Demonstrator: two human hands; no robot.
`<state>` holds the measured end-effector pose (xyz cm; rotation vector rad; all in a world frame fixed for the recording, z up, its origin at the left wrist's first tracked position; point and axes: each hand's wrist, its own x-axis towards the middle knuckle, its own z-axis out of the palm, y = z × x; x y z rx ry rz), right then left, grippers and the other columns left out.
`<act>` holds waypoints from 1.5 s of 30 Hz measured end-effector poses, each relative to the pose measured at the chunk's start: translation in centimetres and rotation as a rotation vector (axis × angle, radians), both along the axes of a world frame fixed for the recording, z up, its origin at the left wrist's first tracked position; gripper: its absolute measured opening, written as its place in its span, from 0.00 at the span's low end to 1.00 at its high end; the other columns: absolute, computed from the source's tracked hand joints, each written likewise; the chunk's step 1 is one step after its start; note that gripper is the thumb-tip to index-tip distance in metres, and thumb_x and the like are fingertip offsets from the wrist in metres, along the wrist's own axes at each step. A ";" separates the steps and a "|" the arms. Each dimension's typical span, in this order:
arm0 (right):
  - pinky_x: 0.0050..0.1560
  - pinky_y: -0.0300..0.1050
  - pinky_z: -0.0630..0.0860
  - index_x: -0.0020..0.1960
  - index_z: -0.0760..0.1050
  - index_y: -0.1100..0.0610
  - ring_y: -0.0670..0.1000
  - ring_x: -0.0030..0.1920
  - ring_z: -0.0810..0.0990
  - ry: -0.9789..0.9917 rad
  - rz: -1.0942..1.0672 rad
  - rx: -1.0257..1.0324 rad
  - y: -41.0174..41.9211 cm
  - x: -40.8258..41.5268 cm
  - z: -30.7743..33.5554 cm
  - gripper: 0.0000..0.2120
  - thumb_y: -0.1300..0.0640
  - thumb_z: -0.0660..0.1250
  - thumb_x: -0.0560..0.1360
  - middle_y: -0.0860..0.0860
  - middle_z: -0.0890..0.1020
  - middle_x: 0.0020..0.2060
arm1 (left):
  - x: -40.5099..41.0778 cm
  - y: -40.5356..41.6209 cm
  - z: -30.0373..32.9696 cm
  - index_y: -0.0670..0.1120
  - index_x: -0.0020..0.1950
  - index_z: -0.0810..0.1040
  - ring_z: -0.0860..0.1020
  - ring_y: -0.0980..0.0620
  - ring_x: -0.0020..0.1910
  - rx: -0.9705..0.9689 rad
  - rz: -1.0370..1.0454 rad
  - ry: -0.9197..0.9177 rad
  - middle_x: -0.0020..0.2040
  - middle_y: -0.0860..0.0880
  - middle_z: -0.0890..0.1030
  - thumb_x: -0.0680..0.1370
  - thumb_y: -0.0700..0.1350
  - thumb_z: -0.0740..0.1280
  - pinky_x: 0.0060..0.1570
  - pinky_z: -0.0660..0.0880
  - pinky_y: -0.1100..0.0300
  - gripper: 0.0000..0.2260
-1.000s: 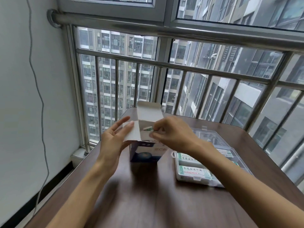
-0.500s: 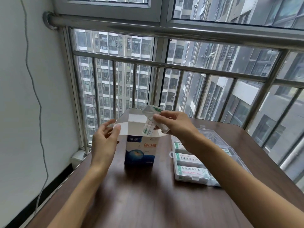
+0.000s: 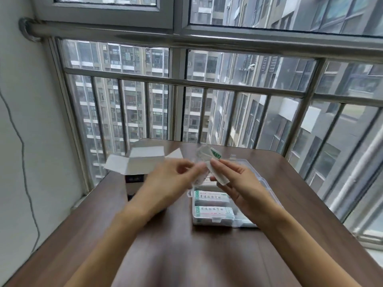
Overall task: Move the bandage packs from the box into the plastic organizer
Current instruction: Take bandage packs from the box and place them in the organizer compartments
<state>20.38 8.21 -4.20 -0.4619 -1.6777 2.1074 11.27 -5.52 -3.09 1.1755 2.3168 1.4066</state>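
Your right hand [image 3: 238, 183] pinches a small bundle of bandage packs [image 3: 209, 164] between thumb and curled fingers, a white strip running down under the fingertips and a green-edged end standing up above them. Your left hand [image 3: 172, 179] meets the same bundle from the other side; its fingertips [image 3: 200, 167] are drawn together against the clear wrapper, though motion blur prevents confirming how firm that grip is. The bundle hangs in the air between both hands, above the far end of the plastic organizer [image 3: 213, 219] and apart from it.

The organizer lies open on the wooden table [image 3: 165, 255], directly under your right wrist. Two labelled packs [image 3: 211, 196] already lie in its near compartments; the far compartments are hidden behind your hands. The box [image 3: 134, 177] stands to the left, flaps open, its lower face partly covered by your left forearm.

Risks noted:
- The bundle appears loose and splayed. If either hand eases its hold while you are separating the packs, one could drop onto the table or slide toward the railing [image 3: 186, 81].
- Your left forearm sits close against the box. A sideways move could tip it.
- Lowering blind into the covered compartments may put packs on top of those already stored.
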 end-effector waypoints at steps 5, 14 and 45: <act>0.39 0.34 0.76 0.50 0.83 0.58 0.46 0.38 0.82 0.004 -0.109 0.105 1.7 1.9 -1.2 0.09 0.56 0.70 0.72 0.53 0.86 0.43 | 1.5 2.9 -1.7 0.46 0.49 0.84 0.74 0.64 0.29 0.087 -0.148 -0.220 0.34 0.55 0.81 0.78 0.45 0.67 0.29 0.66 0.76 0.07; 0.39 0.31 0.75 0.48 0.82 0.54 0.43 0.39 0.84 0.155 -0.335 0.427 4.1 4.9 -2.1 0.07 0.59 0.72 0.70 0.47 0.86 0.40 | 1.8 3.6 -3.6 0.53 0.48 0.80 0.73 0.60 0.26 0.040 -0.157 -0.407 0.35 0.51 0.84 0.79 0.41 0.64 0.21 0.59 0.71 0.09; 0.28 0.34 0.67 0.55 0.73 0.56 0.44 0.27 0.69 0.042 -0.100 0.488 0.9 3.9 -4.1 0.08 0.59 0.56 0.81 0.48 0.74 0.31 | 2.2 2.9 -4.1 0.52 0.56 0.76 0.69 0.60 0.24 0.105 -0.241 -0.387 0.30 0.54 0.79 0.80 0.39 0.61 0.22 0.60 0.71 0.10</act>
